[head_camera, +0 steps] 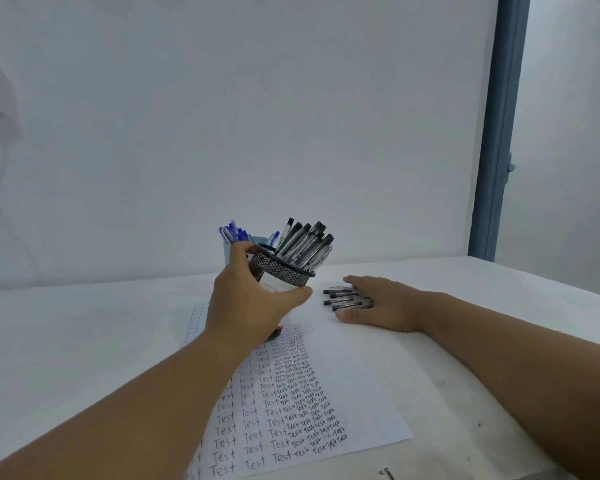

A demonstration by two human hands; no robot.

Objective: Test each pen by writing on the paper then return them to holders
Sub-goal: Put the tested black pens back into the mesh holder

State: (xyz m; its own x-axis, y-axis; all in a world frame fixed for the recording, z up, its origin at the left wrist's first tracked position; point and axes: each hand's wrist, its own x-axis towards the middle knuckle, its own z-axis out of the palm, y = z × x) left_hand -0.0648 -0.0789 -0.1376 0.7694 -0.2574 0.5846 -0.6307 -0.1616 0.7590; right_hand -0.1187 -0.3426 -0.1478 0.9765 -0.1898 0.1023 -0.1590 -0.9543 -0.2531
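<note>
- While gripped by the left hand (246, 299), tilted to the right: black mesh holder (280, 270), full of black-capped pens (305, 242).
- Just behind it, at the far side: pale blue holder (227, 252) with blue pens (234, 232).
- Flat on the surface (84, 341), fingers straight, resting over a small row of black pens (343, 297): right hand (381, 303).
- Near side, under both forearms: paper (354, 375), left half covered in columns of "Test".
</note>
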